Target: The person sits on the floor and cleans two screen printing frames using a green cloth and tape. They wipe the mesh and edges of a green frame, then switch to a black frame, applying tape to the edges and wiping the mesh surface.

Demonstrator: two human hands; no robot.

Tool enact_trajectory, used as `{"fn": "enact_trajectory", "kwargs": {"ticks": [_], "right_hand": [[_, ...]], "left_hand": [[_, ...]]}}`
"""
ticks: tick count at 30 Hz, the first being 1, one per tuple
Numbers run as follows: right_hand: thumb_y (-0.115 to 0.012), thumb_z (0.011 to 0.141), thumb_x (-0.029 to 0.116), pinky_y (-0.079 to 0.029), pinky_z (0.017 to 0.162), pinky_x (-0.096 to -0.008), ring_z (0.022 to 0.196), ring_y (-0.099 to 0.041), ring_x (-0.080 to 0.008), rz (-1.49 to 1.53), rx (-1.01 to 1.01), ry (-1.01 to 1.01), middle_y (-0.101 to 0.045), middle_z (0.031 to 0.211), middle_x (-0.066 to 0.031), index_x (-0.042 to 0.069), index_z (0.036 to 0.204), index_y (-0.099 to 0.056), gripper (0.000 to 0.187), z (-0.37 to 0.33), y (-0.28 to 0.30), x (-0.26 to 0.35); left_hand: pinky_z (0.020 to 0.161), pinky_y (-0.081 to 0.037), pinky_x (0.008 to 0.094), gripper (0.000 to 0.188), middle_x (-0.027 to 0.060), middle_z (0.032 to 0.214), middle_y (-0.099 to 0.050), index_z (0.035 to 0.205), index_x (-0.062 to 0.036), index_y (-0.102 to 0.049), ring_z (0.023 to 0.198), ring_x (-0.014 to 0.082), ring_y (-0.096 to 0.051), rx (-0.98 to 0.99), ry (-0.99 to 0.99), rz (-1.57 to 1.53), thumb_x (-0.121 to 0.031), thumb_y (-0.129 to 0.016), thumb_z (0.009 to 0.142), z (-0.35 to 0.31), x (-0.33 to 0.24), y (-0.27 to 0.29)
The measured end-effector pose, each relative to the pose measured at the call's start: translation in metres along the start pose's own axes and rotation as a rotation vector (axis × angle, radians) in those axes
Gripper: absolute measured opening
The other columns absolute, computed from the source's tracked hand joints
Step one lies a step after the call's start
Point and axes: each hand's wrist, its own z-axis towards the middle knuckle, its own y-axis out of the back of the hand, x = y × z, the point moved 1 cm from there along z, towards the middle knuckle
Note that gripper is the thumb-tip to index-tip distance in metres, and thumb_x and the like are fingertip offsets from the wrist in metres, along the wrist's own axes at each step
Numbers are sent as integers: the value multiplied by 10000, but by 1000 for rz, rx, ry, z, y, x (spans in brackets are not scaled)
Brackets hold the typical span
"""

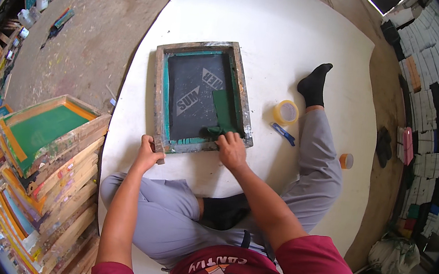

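A wooden screen-printing frame (243,83) lies on a white sheet (212,6) in front of me. Its dark mesh (189,117) carries pale grey lettering, with teal along the inner edges. My left hand (147,156) is closed round the frame's near left corner. At the near right, my right hand (232,148) pinches the crumpled end of a dark green strip (224,108), which runs up the right part of the mesh. How firmly the strip sticks to the mesh I cannot tell. To the frame's right are a yellow tape roll (286,112) and a blue cutter knife (283,134).
A tall stack of paint-stained wooden frames (63,173) stands at the left, close to the sheet. My outstretched leg (318,153) borders the right side, with an orange tape roll (346,161) beyond it. Piled white bundles (422,117) line the far right.
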Motion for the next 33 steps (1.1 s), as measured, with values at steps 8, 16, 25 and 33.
{"fn": "enact_trajectory", "kwargs": {"ticks": [8,16,25,33], "right_hand": [[-749,881,192,-487,832,-457,938,-601,-310,-26,55,77,-600,899,-54,133,884,-632,131,1,34,-26],[-721,833,157,-478,875,-432,984,-631,-277,94,215,82,-721,938,-2,150,869,-768,60,21,8,-4],[-736,885,174,-497,846,-450,943,-651,-293,278,314,129,-712,898,-56,99,863,-749,79,56,-54,100],[-697,940,173,-530,844,-441,870,-659,-333,359,251,150,-680,855,-105,70,827,-693,153,57,-62,109]], "left_hand": [[824,-590,411,720,156,1047,-648,1231,-54,-341,940,249,-688,8,-5,64,-43,-876,749,1,3,2],[907,-566,404,702,159,1052,-646,1209,-65,-344,972,255,-681,79,22,51,-83,-896,776,-4,-12,8],[917,-539,419,765,161,1051,-628,1226,-69,-341,989,273,-659,71,23,87,-100,-928,736,-4,-13,3],[857,-561,413,738,137,1035,-651,1210,-84,-337,944,240,-668,72,-25,51,-67,-919,755,-3,-10,5]]}}
